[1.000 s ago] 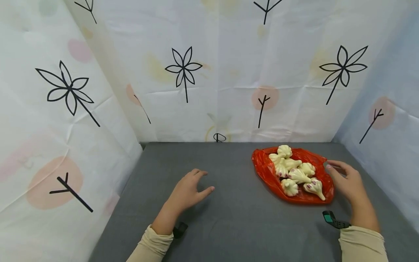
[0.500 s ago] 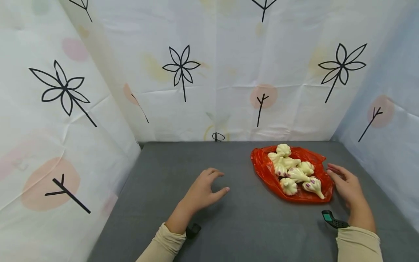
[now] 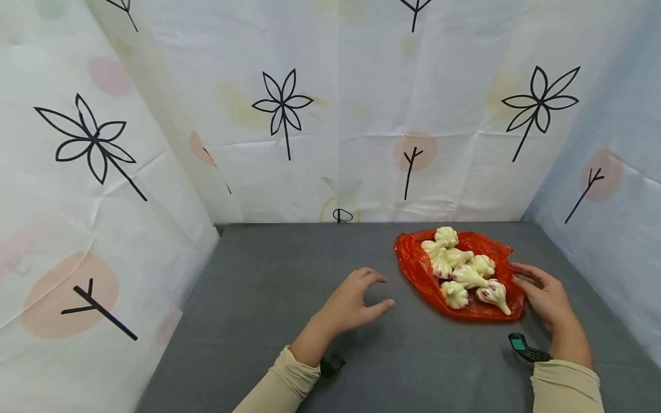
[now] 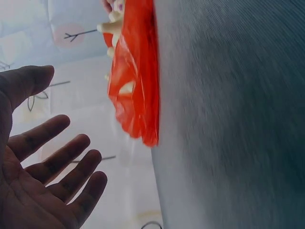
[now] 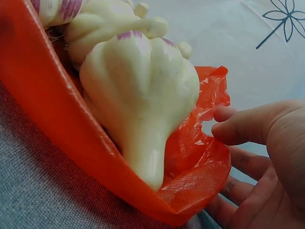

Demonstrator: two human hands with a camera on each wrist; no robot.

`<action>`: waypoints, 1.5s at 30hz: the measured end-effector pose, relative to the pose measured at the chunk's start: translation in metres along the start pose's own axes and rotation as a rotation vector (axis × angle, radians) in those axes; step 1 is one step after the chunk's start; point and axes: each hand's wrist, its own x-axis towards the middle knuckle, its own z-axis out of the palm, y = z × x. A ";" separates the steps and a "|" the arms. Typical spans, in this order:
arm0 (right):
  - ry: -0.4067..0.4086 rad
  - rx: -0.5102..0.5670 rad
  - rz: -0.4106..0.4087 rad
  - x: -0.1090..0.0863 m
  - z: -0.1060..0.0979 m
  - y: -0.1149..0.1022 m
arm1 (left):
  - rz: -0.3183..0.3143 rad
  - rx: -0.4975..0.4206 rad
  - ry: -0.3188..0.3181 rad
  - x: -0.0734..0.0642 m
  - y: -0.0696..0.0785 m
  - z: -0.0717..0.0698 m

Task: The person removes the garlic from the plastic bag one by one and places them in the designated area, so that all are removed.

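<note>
A red plastic bag [image 3: 420,275] lies spread on the grey table at the right, with several garlic bulbs [image 3: 468,277] in its opening. My right hand [image 3: 549,295] is at the bag's right edge. In the right wrist view its thumb [image 5: 238,129] is at the torn-looking rim, and the other fingers are partly behind the red plastic; no firm grip shows. One bulb [image 5: 143,90] lies close by, stem toward the rim. My left hand [image 3: 348,304] hovers above the table, left of the bag and apart from it, fingers spread and holding nothing.
The grey table [image 3: 268,275] is bounded by a patterned white cloth wall [image 3: 330,160] at the back and similar walls at both sides. The right wall [image 3: 614,229] stands near my right hand.
My left hand has moved right across the table, toward the bag. My right hand has stayed by the bag's right edge, shifting only slightly. The bag and bulbs look unchanged.
</note>
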 end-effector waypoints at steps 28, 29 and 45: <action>-0.071 0.009 -0.018 -0.003 -0.004 0.013 | 0.137 -0.121 -0.041 0.064 0.042 0.079; -0.068 0.013 -0.015 -0.003 -0.004 0.013 | 0.134 -0.121 -0.043 0.065 0.043 0.081; -0.049 0.031 -0.012 -0.005 -0.003 0.016 | 0.063 -0.052 -0.001 0.076 0.047 0.101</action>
